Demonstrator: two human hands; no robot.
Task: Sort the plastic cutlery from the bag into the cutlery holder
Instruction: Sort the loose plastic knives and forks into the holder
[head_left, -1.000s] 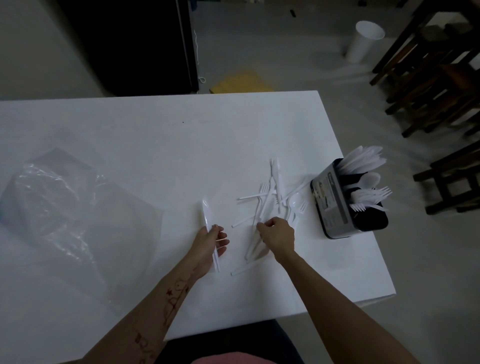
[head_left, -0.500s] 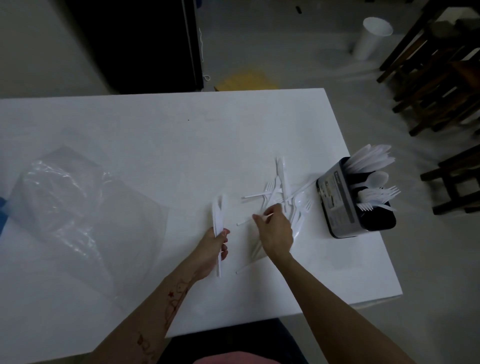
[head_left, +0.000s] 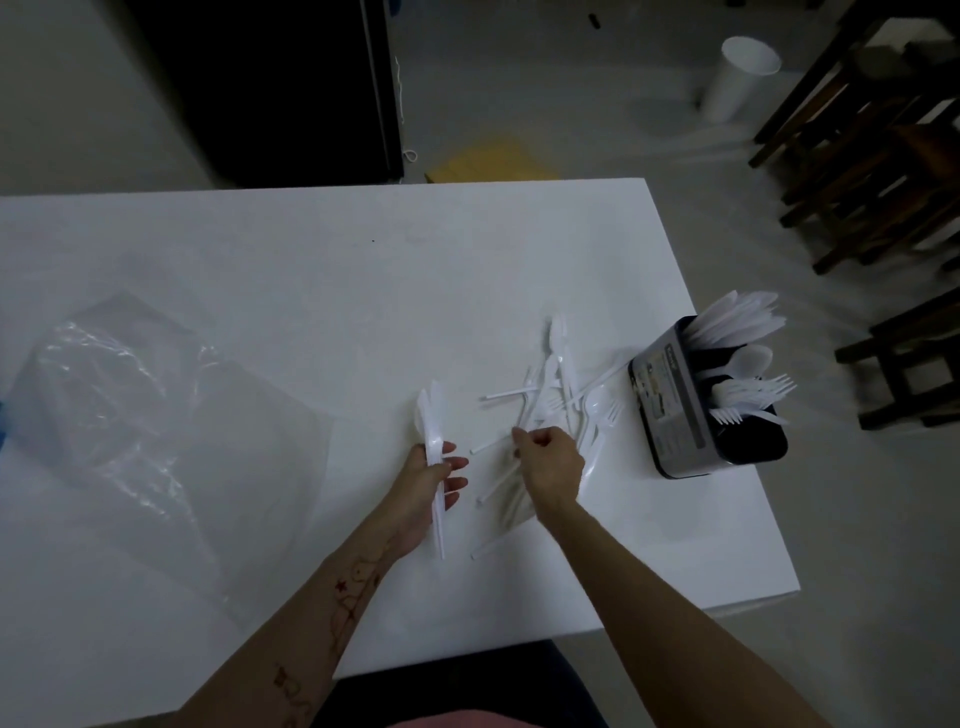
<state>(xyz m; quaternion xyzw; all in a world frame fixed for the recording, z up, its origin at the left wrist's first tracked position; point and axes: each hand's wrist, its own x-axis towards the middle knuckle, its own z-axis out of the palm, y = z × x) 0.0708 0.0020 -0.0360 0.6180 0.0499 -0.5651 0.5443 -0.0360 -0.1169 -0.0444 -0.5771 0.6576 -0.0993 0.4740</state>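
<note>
Since a moment ago the right hand (head_left: 548, 460) has slid up the loose pile (head_left: 558, 395), pinching one handle, while the left hand (head_left: 428, 480) grips a bundle (head_left: 434, 447); best lift it clear before reaching to the holder (head_left: 675, 410) at three o'clock on the tabletop (head_left: 311, 270).

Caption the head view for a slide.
Left hand holds gathered cutlery; right hand picks from the loose pile beside the holder.
</note>
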